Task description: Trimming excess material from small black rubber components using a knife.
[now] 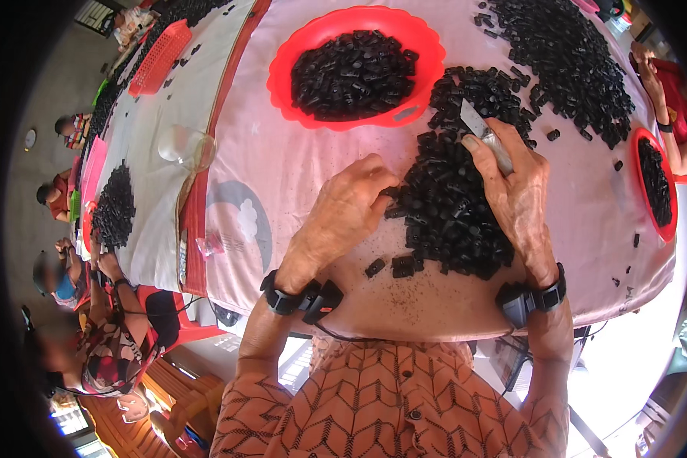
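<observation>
A long table under a pink cloth [282, 164] fills the view, with a white cloth [168, 107] covering the table beyond it on the left, where several other people sit.

The left hand [349, 204] lies knuckles up, fingers curled inward, and its fingertips pinch one small black piece [390, 192] at the near edge of the big pile of black pieces [454, 206] in front of the person. The right hand [511, 187] rests on top of that pile, closed around one metal blade [482, 131] that juts out past the thumb toward the far side. Both wrists carry a black band with a small device.

Two or three loose pieces [393, 266] lie just beside the pile, near the table edge. Beyond the hands stands one red scalloped bowl [356, 67] heaped with the same pieces. A second, wider spread of pieces [569, 65] covers the cloth at the far right. One more red dish [655, 183] holding pieces sits at the right edge, next to another person's arm in a red sleeve [683, 107]. One red basket [159, 57] lies on the white cloth.
</observation>
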